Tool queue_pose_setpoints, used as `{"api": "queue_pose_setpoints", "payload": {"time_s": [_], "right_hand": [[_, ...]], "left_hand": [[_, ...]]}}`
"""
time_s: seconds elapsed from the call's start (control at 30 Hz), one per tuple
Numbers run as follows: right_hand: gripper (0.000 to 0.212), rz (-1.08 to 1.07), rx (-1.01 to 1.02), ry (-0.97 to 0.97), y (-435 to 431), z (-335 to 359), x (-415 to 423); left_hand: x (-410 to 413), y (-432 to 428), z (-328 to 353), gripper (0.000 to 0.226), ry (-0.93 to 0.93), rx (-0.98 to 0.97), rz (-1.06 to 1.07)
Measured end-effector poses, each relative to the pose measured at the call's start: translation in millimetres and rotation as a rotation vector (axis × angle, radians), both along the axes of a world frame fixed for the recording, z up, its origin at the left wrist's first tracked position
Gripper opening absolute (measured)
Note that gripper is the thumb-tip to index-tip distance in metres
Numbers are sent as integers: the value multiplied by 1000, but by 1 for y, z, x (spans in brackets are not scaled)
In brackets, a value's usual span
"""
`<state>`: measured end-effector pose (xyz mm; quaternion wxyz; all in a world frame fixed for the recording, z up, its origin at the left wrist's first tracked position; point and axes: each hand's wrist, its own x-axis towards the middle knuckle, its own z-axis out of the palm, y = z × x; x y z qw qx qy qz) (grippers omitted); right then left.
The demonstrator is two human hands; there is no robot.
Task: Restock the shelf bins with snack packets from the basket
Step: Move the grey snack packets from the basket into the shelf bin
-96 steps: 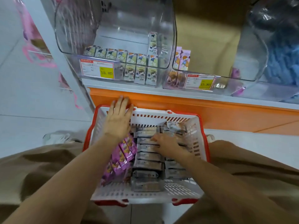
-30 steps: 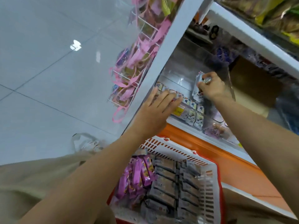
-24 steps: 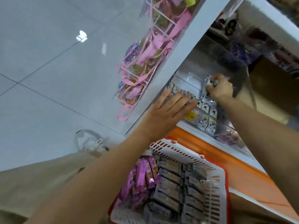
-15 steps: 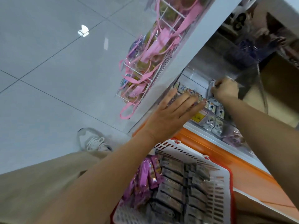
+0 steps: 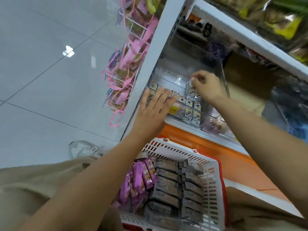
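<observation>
While the right hand [image 5: 208, 87] pinches a packet [image 5: 188, 86] inside the bin [image 5: 173, 77], the spread left hand [image 5: 154, 110] hides its label.

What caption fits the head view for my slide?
Right hand sets a snack packet into the clear bin; left hand rests at its front.

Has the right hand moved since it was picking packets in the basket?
Yes. The right hand has gone up out of the basket into the clear bin on the shelf, where it is setting packets.
</observation>
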<state>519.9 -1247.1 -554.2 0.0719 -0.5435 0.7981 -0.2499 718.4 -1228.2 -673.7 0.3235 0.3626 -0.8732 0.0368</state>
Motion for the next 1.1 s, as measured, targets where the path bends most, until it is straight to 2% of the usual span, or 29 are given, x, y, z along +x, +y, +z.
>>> {"api": "queue_pose_setpoints", "payload": {"time_s": [0.1,0.2,0.37,0.43,0.6,0.73,0.93,1.03,1.1], "right_hand": [[14,125,-106,-166,40,11,24],[11,232,-135,-243,88,4,42],[14,242,-11,-239,156,-59,30],[12,190,69,-191,177,-94,13],[15,61,308,-76,218,-167,-28],[23,-2,452,-32,236,-207,-52],[38,-8,593,10,241,-242,-61],[35,66,648,129,240,-250,-63],[33,83,652,97,239,-253,-67]], "left_hand": [[-1,17,4,91,-12,21,42],[-2,37,0,88,-37,13,2],[-12,56,-15,57,-170,20,-179],[-17,61,-29,54,-265,65,-239],[-35,72,-58,71,-533,320,-210],[-51,74,-75,83,-708,396,-125],[-60,70,-104,87,-793,481,-39],[-57,68,-113,88,-768,479,-44],[-56,68,-116,88,-726,472,-47]]}}
